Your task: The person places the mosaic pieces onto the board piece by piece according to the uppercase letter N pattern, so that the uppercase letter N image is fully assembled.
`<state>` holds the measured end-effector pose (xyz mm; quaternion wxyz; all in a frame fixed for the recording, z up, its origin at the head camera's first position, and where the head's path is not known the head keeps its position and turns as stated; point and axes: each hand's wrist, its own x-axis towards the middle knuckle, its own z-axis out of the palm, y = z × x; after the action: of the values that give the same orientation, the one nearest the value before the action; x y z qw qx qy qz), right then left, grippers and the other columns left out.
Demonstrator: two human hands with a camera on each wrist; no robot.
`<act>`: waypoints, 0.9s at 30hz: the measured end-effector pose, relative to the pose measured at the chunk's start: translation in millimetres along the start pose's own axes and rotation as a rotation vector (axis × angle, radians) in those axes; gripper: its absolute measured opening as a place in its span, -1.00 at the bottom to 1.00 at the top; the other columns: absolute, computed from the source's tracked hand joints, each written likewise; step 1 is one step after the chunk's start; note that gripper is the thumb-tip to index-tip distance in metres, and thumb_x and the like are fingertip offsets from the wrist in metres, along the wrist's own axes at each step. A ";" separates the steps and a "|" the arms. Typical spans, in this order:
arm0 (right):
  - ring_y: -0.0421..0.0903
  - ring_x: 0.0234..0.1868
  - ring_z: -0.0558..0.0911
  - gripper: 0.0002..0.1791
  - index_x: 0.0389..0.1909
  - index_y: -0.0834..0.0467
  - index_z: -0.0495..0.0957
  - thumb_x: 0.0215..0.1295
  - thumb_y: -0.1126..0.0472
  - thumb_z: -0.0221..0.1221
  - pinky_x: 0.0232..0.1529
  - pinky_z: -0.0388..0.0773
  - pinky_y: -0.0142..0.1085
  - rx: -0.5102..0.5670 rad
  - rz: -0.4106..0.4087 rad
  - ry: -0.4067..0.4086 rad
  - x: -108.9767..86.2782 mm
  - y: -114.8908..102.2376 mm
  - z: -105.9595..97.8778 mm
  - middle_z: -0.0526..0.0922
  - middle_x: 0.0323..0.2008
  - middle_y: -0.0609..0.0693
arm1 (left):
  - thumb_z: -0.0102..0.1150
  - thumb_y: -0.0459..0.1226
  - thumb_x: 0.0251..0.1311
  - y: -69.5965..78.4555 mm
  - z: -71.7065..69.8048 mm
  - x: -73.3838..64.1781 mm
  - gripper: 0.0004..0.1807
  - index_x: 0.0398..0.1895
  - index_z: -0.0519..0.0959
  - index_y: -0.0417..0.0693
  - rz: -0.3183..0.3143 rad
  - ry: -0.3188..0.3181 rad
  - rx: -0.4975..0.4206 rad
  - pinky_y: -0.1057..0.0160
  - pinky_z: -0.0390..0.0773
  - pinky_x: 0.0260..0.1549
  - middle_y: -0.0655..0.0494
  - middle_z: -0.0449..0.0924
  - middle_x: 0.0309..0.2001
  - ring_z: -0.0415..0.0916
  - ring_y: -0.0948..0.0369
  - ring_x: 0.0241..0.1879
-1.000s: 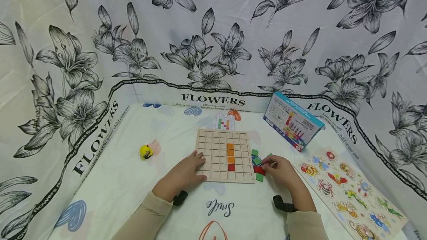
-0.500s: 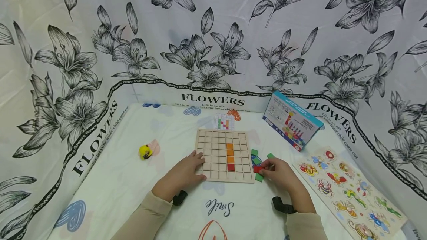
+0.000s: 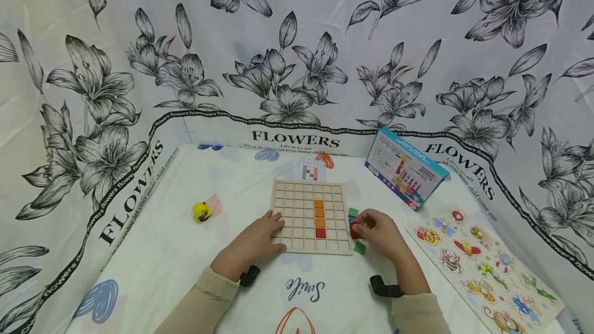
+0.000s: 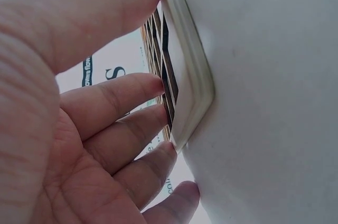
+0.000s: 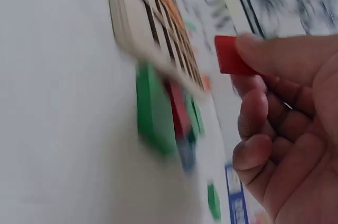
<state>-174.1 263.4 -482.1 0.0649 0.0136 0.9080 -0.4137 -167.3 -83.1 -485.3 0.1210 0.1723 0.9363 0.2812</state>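
In the head view a wooden grid board lies on the table, with a column of orange tiles and a red square tile below them. My left hand rests at the board's left edge, fingers extended; in the left wrist view its thumb and fingertips touch the rim. Beside the board's right edge my right hand pinches another red square tile between thumb and finger, raised off the table in the right wrist view. Green tiles lie close by, partly hidden behind that hand.
A small pattern card lies behind the board. A blue-topped box stands at the back right, and an insect picture board lies at right. A yellow toy sits to the left. Printed cloth hangs behind.
My right hand has taken up a red tile from the loose pile and moved slightly left toward the board. The left hand has stayed at the board's edge.
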 end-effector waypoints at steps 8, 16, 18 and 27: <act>-0.08 -0.20 0.58 -0.91 -0.10 -0.02 0.74 0.52 0.25 0.35 -0.14 0.59 -0.25 -0.073 -0.176 -0.074 28.9 -52.3 41.8 0.73 -0.22 -0.12 | 0.57 -0.15 0.29 -0.1 -1.2 -0.5 -0.25 0.50 0.56 -0.19 -0.011 -0.006 0.001 -0.24 0.25 0.63 -0.08 0.32 0.67 0.08 -0.13 0.73; -0.10 -0.22 0.56 -0.92 -0.15 -0.01 0.72 0.55 0.25 0.32 -0.11 0.61 -0.19 -0.222 -0.251 -0.097 51.2 -67.7 68.3 0.70 -0.24 -0.13 | 0.56 -0.11 0.30 -2.8 2.6 2.0 -0.25 0.52 0.56 -0.15 -0.011 -0.014 0.003 -0.21 0.25 0.64 -0.02 0.31 0.68 0.07 -0.09 0.74; -0.09 -0.22 0.57 -0.93 -0.14 -0.02 0.72 0.54 0.25 0.32 -0.08 0.63 -0.18 -0.218 -0.237 -0.097 50.9 -68.5 70.7 0.71 -0.24 -0.13 | 0.57 -0.11 0.29 -2.6 2.9 2.5 -0.24 0.52 0.56 -0.15 -0.007 -0.012 0.002 -0.21 0.26 0.63 -0.02 0.31 0.68 0.07 -0.09 0.74; -0.07 -0.17 0.60 -0.94 -0.15 -0.04 0.73 0.51 0.22 0.37 0.02 0.69 -0.14 -0.205 -0.214 -0.156 39.5 -70.6 74.2 0.70 -0.21 -0.13 | 0.56 -0.15 0.29 -0.6 0.1 -1.7 -0.25 0.50 0.55 -0.22 0.006 -0.001 -0.010 -0.22 0.25 0.64 -0.09 0.30 0.67 0.08 -0.11 0.74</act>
<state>-210.9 159.9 -482.5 0.0917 -0.1221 0.9338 -0.3235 -165.9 -84.1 -485.5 0.1217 0.1747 0.9343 0.2859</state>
